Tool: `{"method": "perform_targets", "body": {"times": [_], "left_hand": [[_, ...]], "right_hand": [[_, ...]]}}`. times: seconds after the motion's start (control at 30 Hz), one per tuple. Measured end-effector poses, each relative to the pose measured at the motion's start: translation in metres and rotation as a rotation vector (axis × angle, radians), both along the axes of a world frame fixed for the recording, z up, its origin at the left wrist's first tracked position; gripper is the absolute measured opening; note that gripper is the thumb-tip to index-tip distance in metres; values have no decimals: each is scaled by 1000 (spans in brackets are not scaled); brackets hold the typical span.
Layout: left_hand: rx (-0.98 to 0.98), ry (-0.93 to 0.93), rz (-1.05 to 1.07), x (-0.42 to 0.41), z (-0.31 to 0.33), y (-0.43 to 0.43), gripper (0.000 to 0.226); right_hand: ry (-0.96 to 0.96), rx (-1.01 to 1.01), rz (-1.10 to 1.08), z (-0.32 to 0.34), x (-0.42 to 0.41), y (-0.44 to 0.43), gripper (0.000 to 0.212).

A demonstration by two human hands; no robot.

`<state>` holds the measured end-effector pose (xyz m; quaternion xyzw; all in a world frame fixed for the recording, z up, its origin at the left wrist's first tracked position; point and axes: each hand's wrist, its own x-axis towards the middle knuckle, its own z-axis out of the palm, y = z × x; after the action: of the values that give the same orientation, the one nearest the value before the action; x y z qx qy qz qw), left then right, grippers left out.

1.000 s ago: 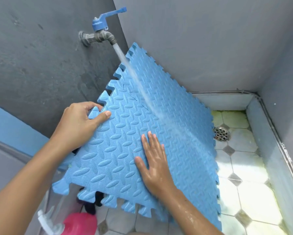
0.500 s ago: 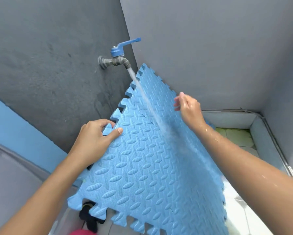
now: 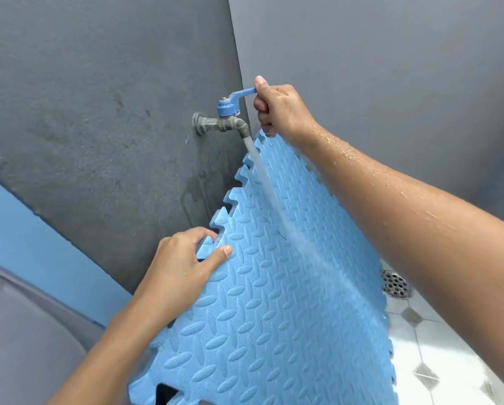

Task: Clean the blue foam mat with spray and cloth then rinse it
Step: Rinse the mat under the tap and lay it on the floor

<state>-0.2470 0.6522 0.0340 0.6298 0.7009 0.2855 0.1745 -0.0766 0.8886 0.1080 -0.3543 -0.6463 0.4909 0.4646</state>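
A: In the foreground, what holds the blue foam mat (image 3: 274, 317)?
B: The left hand (image 3: 183, 267), thumb on top and fingers curled round a toothed edge. The mat is tilted, with the water stream (image 3: 274, 206) running down its face.
A: And farther back?
B: The right hand (image 3: 280, 109) grips the blue lever (image 3: 243, 93) of the wall tap (image 3: 224, 124). A floor drain (image 3: 396, 285) lies beside the mat.

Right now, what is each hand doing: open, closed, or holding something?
Left hand: grips the blue foam mat by its toothed edge.
Right hand: fingers curled round the blue tap lever.
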Motion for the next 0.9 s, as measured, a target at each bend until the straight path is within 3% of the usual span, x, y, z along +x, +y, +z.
{"method": "perform_targets", "body": {"times": [0.13,0.33,0.43,0.53,0.63,0.7,0.8,0.9], "left_hand": [[-18,4,-1,1,0,-3,26],[-82,-19,19,-1,5,-1,22],[-139,-53,51,4,14,-1,23],[-245,-90,76,11,32,-3,24],[-329,-166,125,33,64,-12,21],[-366,-201,172,54,93,-24,19],[-408,-204,169,80,156,-47,21],[-420,-204,119,82,225,-71,23]], "right_hand": [[-51,-62,112,4,-9,17,50],[-341,-194,400,28,-9,40,49],[-374,-178,310,20,-2,33,49],[-663,-8,261,7,22,18,28],[-985,112,359,14,66,-6,73],[-1104,136,379,33,92,-24,90],[-1206,93,317,88,135,-54,99],[-1231,177,177,157,183,-85,85]]}}
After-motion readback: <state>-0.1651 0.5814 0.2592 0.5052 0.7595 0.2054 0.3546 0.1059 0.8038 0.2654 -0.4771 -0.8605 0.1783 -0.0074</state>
